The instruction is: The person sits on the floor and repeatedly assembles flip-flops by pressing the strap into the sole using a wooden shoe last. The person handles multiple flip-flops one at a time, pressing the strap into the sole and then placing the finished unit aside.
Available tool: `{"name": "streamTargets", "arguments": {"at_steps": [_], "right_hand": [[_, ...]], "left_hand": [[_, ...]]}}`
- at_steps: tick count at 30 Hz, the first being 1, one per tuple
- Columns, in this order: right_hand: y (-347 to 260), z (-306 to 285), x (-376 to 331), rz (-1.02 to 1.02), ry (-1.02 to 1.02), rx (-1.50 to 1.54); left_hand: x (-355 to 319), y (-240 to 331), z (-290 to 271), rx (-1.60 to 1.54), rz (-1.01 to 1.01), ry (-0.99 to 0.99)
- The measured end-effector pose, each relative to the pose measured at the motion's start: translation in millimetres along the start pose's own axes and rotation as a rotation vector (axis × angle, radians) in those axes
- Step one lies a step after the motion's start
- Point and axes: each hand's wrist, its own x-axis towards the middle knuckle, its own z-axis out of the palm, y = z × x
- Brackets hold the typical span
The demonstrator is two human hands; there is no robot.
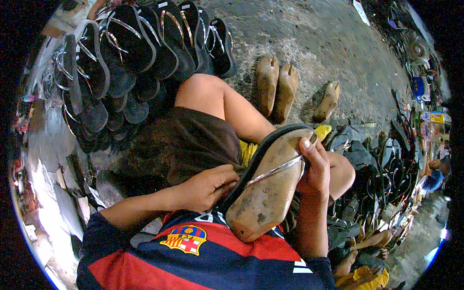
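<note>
Smooth wooden shoe last (263,205), matt rubbery sole (264,146), glossy metallic-looking strap (274,171), rough concrete-looking floor (309,41)

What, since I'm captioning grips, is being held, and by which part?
Right hand: a tan wooden foot-shaped last in a black silver-strapped sandal, by the toe end. Left hand: hold unclear.

shoe last (263,205): tan, blotched | strap (274,171): silver | sole (254,160): black
</note>
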Motion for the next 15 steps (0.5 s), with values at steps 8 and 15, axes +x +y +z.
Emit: {"name": "streamTargets", "arguments": {"at_steps": [8, 15], "right_hand": [[13, -5, -9, 0.034, 0.051, 0.055], [13, -6, -13, 0.003, 0.113, 0.065]], "left_hand": [[-19, -5, 9, 0.075, 0.05, -0.009], [-17, 0, 5, -0.015, -0.115, -0.139]]}}
